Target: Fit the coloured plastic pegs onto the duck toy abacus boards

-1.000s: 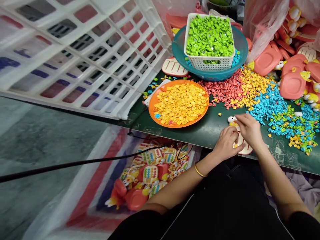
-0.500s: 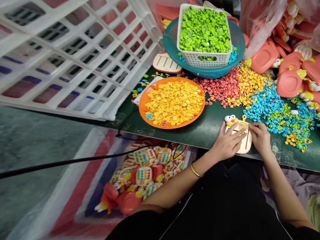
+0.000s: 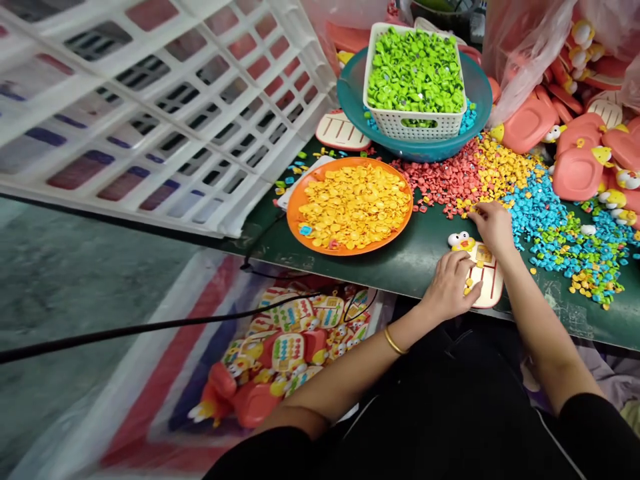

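A cream toy board (image 3: 487, 283) with red grooves, a small window and a yellow-beaked head with bulging eyes lies at the table's front edge. My left hand (image 3: 450, 285) rests on its left side, thumb and fingers apart. Small yellow beads (image 3: 469, 287) show by those fingers. Past the board's top, my right hand (image 3: 494, 228) reaches over the near edge of the red bead pile (image 3: 443, 177) and yellow bead pile (image 3: 503, 163). Its fingertips are pinched together; what is between them is too small to make out.
An orange plate (image 3: 295, 213) of yellow pieces stands left of the board. Behind it, a white basket (image 3: 415, 123) of green beads sits in a teal basin (image 3: 350, 87). Blue beads (image 3: 537, 200) and coral toy parts (image 3: 577, 170) lie right. A white crate (image 3: 225, 227) leans left.
My right hand has left the board's right edge and moved up and forward to the bead piles. My left hand has drawn back leftward, uncovering more of the board and some yellow beads.
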Available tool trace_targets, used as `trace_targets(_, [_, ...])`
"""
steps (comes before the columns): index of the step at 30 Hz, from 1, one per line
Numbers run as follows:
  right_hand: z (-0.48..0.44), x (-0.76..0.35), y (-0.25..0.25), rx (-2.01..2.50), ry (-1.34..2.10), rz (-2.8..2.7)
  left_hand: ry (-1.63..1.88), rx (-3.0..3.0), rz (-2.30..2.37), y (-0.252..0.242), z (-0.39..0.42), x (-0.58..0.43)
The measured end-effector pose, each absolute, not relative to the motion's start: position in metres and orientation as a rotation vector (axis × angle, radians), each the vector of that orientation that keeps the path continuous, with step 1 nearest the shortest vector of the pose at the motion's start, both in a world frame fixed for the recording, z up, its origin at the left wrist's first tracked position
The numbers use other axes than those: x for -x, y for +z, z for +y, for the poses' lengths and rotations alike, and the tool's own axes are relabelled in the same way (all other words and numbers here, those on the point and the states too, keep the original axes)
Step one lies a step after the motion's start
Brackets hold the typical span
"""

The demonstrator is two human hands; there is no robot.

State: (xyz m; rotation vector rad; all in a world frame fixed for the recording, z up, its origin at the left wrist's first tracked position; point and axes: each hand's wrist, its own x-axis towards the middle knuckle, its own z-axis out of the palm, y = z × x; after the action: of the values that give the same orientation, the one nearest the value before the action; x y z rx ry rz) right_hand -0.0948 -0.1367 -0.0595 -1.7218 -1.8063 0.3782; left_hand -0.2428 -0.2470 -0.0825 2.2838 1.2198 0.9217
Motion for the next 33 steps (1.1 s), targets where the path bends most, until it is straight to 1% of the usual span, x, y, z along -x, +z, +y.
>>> trace_targets(2, [-0.117, 0.097, -0.059, 1.801, 0.379, -1.954, 0.883, -2.361, 1.162, -0.079, -0.247, 0.243])
trace_targets(4, [-0.117, 0.093, -0.056, 1.804, 0.379, -2.031, 0.833, -2.428, 1.091, -0.076, -0.246, 0.243])
trace_targets(9, [-0.18, 0.059, -0.046, 1.621, 0.422, -1.807, 0.908, -2.347, 1.103, -0.078, -0.246, 0.243])
trace_targets(13, [-0.229, 0.04, -0.054, 1.593, 0.415, -1.757, 0.973, -2.29, 1.148, -0.084, -0.246, 0.243])
trace_targets(18, [-0.245, 0.042, -0.071, 1.539, 0.343, -1.818, 0.988, -2.258, 1.177, -0.088, -0.244, 0.242])
trace_targets(23, [-0.262, 0.054, -0.073, 1.486, 0.332, -1.891, 0.962, -2.256, 1.18, -0.088, -0.243, 0.243])
trace_targets(27, [-0.25, 0.054, -0.073, 1.399, 0.413, -1.956, 0.943, -2.285, 1.197, -0.086, -0.242, 0.244])
trace_targets(31, [-0.22, 0.034, -0.073, 1.7, 0.184, -1.777, 0.876, -2.339, 1.176, -0.081, -0.242, 0.244])
trace_targets(33, [-0.214, 0.027, -0.073, 1.732, 0.163, -1.806, 0.833, -2.375, 1.121, -0.08, -0.242, 0.244])
